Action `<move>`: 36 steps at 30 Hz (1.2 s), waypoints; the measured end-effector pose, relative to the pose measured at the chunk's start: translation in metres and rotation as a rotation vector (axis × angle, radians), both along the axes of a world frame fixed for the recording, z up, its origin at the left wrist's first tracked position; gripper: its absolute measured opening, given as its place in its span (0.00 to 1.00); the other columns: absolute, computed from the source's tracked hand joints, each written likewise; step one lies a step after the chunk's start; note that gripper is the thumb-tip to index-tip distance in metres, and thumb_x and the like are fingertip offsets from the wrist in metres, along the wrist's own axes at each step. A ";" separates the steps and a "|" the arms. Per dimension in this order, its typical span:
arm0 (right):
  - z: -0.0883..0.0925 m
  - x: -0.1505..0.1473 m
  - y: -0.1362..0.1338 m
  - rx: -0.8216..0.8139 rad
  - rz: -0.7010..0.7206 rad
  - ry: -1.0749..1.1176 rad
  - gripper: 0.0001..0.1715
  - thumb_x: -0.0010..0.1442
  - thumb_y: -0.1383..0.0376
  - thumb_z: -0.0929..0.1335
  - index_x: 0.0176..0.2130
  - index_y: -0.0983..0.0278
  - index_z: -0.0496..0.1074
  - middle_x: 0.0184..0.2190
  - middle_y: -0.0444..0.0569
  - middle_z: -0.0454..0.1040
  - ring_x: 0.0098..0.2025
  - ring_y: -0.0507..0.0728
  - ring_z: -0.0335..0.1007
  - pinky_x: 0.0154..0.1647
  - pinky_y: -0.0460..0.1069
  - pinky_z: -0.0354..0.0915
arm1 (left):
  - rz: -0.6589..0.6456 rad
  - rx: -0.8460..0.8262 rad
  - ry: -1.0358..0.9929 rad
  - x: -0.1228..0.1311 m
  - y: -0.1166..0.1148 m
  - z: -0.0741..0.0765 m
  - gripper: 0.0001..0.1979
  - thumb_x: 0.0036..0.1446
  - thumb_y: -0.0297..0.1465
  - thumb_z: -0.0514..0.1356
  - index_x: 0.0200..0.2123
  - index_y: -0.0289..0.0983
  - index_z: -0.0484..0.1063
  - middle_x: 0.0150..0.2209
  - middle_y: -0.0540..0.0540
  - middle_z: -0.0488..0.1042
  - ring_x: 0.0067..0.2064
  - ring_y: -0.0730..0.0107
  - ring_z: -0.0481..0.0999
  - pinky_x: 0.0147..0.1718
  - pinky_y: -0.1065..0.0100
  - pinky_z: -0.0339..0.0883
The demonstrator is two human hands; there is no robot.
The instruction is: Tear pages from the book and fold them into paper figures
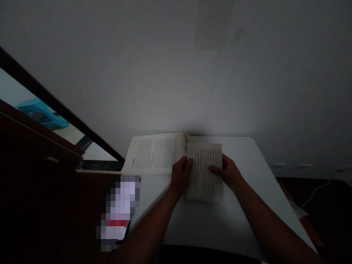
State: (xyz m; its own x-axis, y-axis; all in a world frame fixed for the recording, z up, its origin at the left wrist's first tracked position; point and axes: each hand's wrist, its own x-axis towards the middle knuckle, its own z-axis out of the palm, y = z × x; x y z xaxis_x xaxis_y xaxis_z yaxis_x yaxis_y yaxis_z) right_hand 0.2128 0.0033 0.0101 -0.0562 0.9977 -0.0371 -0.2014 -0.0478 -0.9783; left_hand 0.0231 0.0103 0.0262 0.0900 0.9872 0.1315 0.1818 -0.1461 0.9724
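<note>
An open book (pixel 154 154) with printed pages lies at the back left of a white table (pixel 236 227). In front of its right side, a printed book page (pixel 204 176) is held raised between both hands. My left hand (pixel 182 176) grips its left edge, thumb on the print. My right hand (pixel 229 171) holds the right edge, thumb lying across the text and the other fingers behind the paper. Whether this is one leaf or several, and whether it is joined to the book, I cannot tell.
A phone (pixel 121 212), its screen blurred out, lies at the table's left edge beside my left forearm. A pale wall (pixel 176 80) rises behind the table. At left stand dark wooden furniture (pixel 35 146) and a blue plastic object (pixel 44 113). A pale cable (pixel 313 192) runs at right.
</note>
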 end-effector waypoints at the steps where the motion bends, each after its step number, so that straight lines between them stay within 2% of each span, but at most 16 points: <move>1: 0.000 0.000 0.000 -0.002 0.000 -0.008 0.29 0.41 0.63 0.76 0.44 0.61 0.68 0.41 0.51 0.77 0.41 0.62 0.74 0.40 0.55 0.70 | 0.003 0.003 0.006 0.000 0.000 0.000 0.17 0.58 0.41 0.53 0.22 0.37 0.56 0.21 0.55 0.56 0.26 0.75 0.57 0.25 0.72 0.51; 7: -0.001 0.000 0.001 -0.029 -0.033 -0.048 0.29 0.40 0.63 0.77 0.42 0.62 0.68 0.38 0.50 0.78 0.38 0.61 0.75 0.39 0.55 0.71 | -0.007 0.003 0.015 0.001 -0.002 0.002 0.16 0.58 0.41 0.52 0.24 0.37 0.58 0.22 0.55 0.59 0.26 0.75 0.59 0.25 0.72 0.52; 22: 0.001 -0.001 -0.001 -0.031 -0.049 -0.067 0.28 0.40 0.63 0.76 0.42 0.62 0.69 0.39 0.50 0.78 0.38 0.62 0.75 0.38 0.56 0.70 | -0.032 -0.025 -0.013 0.002 -0.003 0.004 0.17 0.57 0.43 0.52 0.23 0.37 0.57 0.22 0.55 0.58 0.26 0.74 0.59 0.25 0.72 0.53; 36: -0.004 0.000 0.000 -0.023 -0.051 -0.054 0.28 0.40 0.63 0.76 0.42 0.62 0.69 0.39 0.51 0.78 0.39 0.63 0.75 0.39 0.58 0.71 | -0.022 0.002 0.052 0.001 -0.002 0.003 0.17 0.58 0.42 0.51 0.23 0.38 0.56 0.21 0.55 0.57 0.25 0.74 0.58 0.25 0.71 0.51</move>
State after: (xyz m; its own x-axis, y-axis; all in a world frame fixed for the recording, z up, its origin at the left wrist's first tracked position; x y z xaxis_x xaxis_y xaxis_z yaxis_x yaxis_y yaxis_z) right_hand 0.2126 0.0036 0.0063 -0.0025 0.9981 -0.0621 -0.1511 -0.0617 -0.9866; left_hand 0.0242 0.0080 0.0296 0.1184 0.9847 0.1277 0.2292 -0.1522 0.9614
